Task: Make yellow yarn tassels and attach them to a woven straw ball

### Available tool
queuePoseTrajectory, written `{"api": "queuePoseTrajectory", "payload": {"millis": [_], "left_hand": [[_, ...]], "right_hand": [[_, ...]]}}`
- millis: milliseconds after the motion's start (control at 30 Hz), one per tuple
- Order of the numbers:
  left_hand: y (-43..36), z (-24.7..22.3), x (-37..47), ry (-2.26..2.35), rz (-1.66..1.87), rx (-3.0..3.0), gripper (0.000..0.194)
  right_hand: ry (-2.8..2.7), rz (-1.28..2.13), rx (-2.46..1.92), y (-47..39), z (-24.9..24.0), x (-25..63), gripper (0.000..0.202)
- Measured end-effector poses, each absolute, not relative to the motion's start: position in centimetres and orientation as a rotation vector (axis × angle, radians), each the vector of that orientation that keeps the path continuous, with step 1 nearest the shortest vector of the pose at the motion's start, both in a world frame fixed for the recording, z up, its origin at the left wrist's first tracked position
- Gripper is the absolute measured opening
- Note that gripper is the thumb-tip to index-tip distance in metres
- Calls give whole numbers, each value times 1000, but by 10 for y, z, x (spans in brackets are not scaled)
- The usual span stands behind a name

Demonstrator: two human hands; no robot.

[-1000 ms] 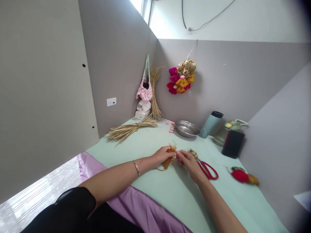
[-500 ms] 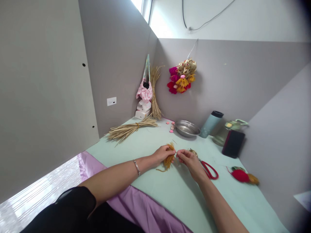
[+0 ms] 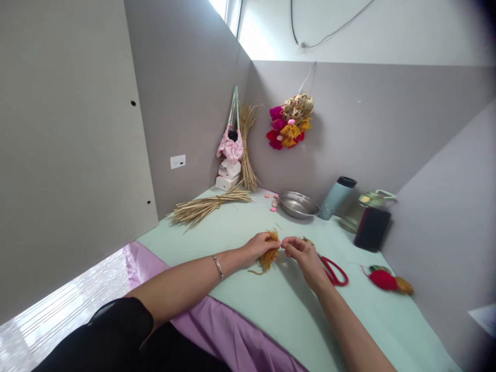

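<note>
My left hand (image 3: 259,248) is closed around a mustard-yellow yarn tassel (image 3: 268,258), whose loose strands fan out above and below the fingers. Close by on the right, my right hand (image 3: 300,253) pinches with thumb and forefinger beside the tassel's edge; what lies in the pinch is too small to make out. Both sets of fingertips nearly meet above the pale green tabletop (image 3: 248,305). Red-handled scissors (image 3: 336,272) rest beside my right wrist, partly hidden by it. A small woven straw piece (image 3: 309,241) shows just behind that hand.
A straw bundle (image 3: 211,205) lies at the back left. Behind are a metal bowl (image 3: 298,205), pink beads (image 3: 273,209), a blue tumbler (image 3: 337,199), a green jug (image 3: 352,219) and a phone (image 3: 372,229). Red yarn (image 3: 383,280) sits right. A tassel cluster (image 3: 290,122) hangs on the wall.
My right fingertips have shifted very slightly toward the tassel in my left hand. Everything else looks the same.
</note>
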State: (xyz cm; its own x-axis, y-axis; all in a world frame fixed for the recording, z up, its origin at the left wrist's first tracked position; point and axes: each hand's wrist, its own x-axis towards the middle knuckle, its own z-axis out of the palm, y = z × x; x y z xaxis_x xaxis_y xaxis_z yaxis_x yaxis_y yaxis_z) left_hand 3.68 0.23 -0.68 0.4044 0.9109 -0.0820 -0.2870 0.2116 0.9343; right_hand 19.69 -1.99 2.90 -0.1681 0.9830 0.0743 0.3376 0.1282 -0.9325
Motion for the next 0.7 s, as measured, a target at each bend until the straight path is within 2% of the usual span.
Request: {"api": "queuePoseTrajectory", "payload": {"millis": [267,700], "left_hand": [[2,-6,37,750,967,1041,26],[1,-3,38,771,967,1029,19]], "right_hand": [[-1590,1088,-1294,-21,24,197,30],[-1665,1092,-1305,-17,20,201,23]]}}
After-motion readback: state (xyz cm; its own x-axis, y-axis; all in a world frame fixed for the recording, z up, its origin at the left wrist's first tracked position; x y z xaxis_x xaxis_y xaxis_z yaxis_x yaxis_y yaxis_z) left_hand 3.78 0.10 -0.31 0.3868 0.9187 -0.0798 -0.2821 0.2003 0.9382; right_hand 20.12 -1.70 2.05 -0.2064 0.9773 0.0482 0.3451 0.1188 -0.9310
